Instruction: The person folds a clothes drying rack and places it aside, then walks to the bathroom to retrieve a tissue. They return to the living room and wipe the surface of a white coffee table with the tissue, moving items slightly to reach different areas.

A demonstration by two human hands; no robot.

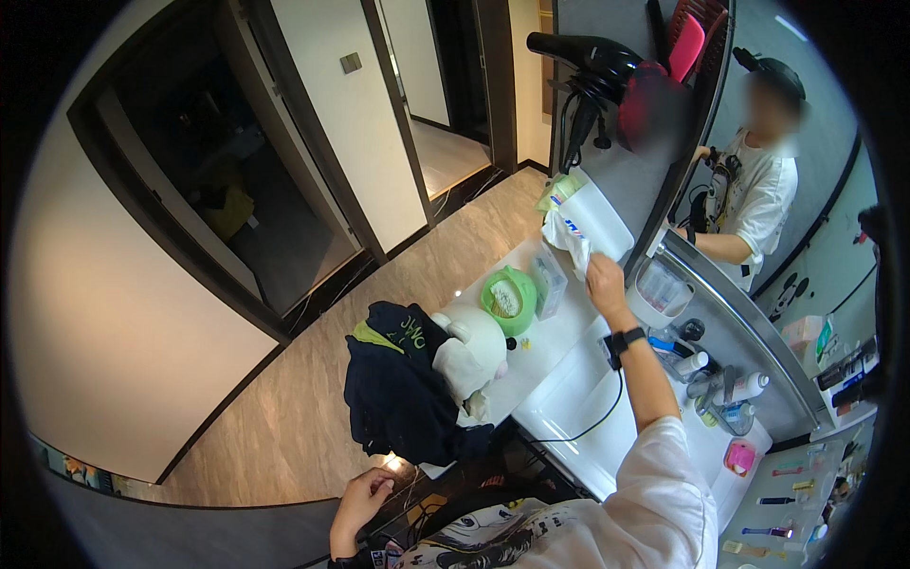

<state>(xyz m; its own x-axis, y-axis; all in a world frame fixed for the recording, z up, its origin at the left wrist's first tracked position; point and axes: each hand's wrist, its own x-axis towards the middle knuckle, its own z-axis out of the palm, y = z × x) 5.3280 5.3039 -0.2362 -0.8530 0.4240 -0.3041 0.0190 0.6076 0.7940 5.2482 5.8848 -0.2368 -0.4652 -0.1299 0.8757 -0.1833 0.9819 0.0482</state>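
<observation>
My right hand [606, 284] grips the end of a white, crumpled soft packet [569, 238] with blue and red print. That packet hangs against a white box-shaped bin [601, 213] at the counter's far end, beside a pale green packet [559, 190]. Just short of it are a clear plastic box [549, 281] and a green animal-shaped holder [525, 323] with cotton swabs [506, 297] inside. My left hand [364, 501] hovers low in front of my body with curled fingers; nothing shows in it. Dark clothing [398, 402] lies over the counter's near edge, against a white rounded animal-shaped object [480, 348].
The white washbasin [569, 398] is beneath my right forearm, with a black cable crossing it. Bottles [746, 386] and a white cup-like holder [661, 295] line the mirror side. A black hair dryer [590, 50] hangs on the wall. Two doorways open beyond the wooden-looking floor [284, 427].
</observation>
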